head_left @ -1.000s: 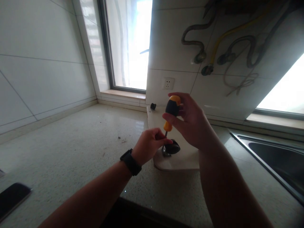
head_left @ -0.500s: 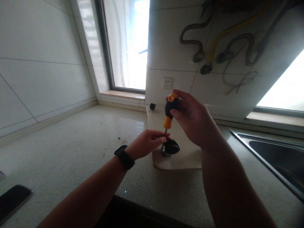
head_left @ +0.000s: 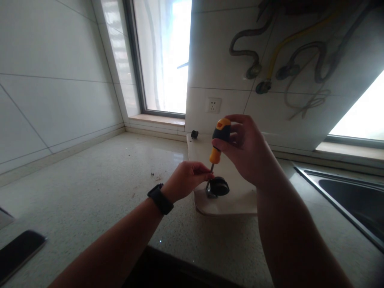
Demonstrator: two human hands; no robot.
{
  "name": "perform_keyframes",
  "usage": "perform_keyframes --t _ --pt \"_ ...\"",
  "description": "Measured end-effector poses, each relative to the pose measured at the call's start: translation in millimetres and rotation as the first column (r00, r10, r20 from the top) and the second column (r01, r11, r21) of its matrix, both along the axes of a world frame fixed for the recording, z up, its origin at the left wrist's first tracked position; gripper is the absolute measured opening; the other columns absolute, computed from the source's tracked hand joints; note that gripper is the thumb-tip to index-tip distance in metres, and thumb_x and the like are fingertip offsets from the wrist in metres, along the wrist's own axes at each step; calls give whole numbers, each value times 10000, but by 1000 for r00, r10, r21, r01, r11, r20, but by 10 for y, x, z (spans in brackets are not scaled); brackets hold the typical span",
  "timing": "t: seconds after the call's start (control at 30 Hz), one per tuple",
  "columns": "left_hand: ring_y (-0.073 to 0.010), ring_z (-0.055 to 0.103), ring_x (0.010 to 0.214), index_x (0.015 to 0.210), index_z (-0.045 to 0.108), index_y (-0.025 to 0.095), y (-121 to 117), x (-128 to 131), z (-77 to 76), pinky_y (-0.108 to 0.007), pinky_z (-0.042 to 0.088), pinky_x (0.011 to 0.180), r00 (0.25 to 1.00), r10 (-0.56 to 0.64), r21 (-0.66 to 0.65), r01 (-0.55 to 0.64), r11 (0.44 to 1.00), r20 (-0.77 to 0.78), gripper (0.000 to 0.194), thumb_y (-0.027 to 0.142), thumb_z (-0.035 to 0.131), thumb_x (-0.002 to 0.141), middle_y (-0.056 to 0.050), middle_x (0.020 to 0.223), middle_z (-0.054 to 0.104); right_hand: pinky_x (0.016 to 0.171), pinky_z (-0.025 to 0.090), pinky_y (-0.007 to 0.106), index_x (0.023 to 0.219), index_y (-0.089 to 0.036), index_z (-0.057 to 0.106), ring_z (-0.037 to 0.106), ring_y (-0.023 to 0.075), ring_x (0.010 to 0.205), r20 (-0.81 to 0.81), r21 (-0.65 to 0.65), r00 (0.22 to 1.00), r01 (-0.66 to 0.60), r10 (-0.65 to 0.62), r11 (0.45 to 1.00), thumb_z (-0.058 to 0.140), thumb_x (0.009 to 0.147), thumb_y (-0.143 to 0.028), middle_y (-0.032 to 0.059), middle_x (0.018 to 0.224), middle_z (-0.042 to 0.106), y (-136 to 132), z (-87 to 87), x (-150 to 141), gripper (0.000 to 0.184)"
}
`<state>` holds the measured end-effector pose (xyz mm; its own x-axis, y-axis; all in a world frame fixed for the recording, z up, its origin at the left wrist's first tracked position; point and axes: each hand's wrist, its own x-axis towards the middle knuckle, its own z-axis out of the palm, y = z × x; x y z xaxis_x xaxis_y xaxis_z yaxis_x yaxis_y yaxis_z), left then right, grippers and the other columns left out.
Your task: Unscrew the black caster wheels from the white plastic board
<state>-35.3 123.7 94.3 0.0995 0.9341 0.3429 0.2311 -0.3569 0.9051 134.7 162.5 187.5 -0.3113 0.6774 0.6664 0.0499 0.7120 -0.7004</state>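
Note:
My right hand [head_left: 244,150] is closed around the yellow and black handle of a screwdriver [head_left: 221,132], which stands nearly upright with a slight tilt. Lower down, the fingers of my left hand [head_left: 189,176] pinch its metal shaft. The screwdriver's tip reaches the metal mounting plate [head_left: 211,195] of a black caster wheel [head_left: 220,186]. That caster sits near the front left corner of a pale board [head_left: 231,206] lying on the counter; the screw head under the tip is too small to make out. A second black caster [head_left: 195,134] stands at the board's back left corner.
Tiny dark screws [head_left: 152,174] lie on the speckled counter [head_left: 105,192] left of the board. A black phone-like object [head_left: 21,252] rests at the lower left. To the right is a sink [head_left: 354,200]. A wall socket [head_left: 213,105] and pipes [head_left: 244,40] are behind.
The right hand's fingers have shifted and turned a little around the screwdriver handle. The left hand keeps its pinch on the shaft. The whole view has moved slightly.

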Motion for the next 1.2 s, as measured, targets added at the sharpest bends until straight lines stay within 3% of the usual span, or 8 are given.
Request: perform_keyframes --t 0.1,0.2,0.33,0.47,0.63,0.8,1.03,1.2 --pt "-158 689 759 845 754 154 13 8 -24 -315 513 732 999 27 -2 -27 1000 19 141 280 816 846 -53 825 777 731 656 337 1202 -258 520 738 189 902 -54 -51 994 -98 95 994 782 795 -248 19 1030 708 -13 3 -10 485" --pt "-151 665 736 833 722 155 15 25 -51 -307 502 701 998 47 2 -47 999 31 181 299 832 832 -39 802 750 706 652 340 1195 -244 537 736 191 894 -47 -52 989 -141 139 989 744 834 -268 34 1042 713 -37 1 -23 416" --pt "-142 636 692 796 685 160 -2 44 -64 -289 487 649 997 72 9 -72 997 34 256 348 859 803 -23 757 720 636 622 324 1151 -250 567 701 169 787 26 3 999 -44 44 999 823 779 -320 14 997 696 -54 -4 -29 457" --pt "-124 629 668 882 721 164 -19 44 -33 -276 491 630 995 93 28 -92 995 -21 256 379 844 819 -36 847 754 677 625 342 1198 -249 591 700 182 833 10 22 1000 4 -4 1000 814 769 -276 19 988 694 -42 4 -30 485" --pt "-195 736 869 1032 794 171 -27 27 16 -347 569 787 999 -20 -5 20 1000 -27 253 388 724 924 -102 1045 817 768 642 397 1253 -236 574 723 231 974 -15 5 1000 -14 14 1000 769 796 -256 59 1072 719 1 -4 -28 498" --pt "-235 761 968 1132 797 167 -44 16 39 -408 583 895 998 -57 -27 57 998 -5 294 354 719 919 -124 1136 815 842 645 441 1328 -230 558 714 258 1071 -20 13 1000 -23 23 1000 741 820 -258 87 1145 718 43 -28 -20 541" --pt "-199 748 877 1143 790 160 -91 -2 115 -362 568 805 998 -50 -18 49 999 -28 289 326 709 921 -121 1110 819 830 654 411 1267 -266 593 724 239 1060 -108 73 994 -6 14 997 765 814 -259 51 1127 732 35 16 26 484" --pt "-168 689 840 1142 789 191 -7 -129 55 -319 513 739 1000 12 29 -12 1000 -6 271 349 667 958 -92 1041 813 854 654 422 1197 -306 620 737 203 956 -278 84 959 75 -49 994 789 810 -287 5 1074 749 196 36 115 423"
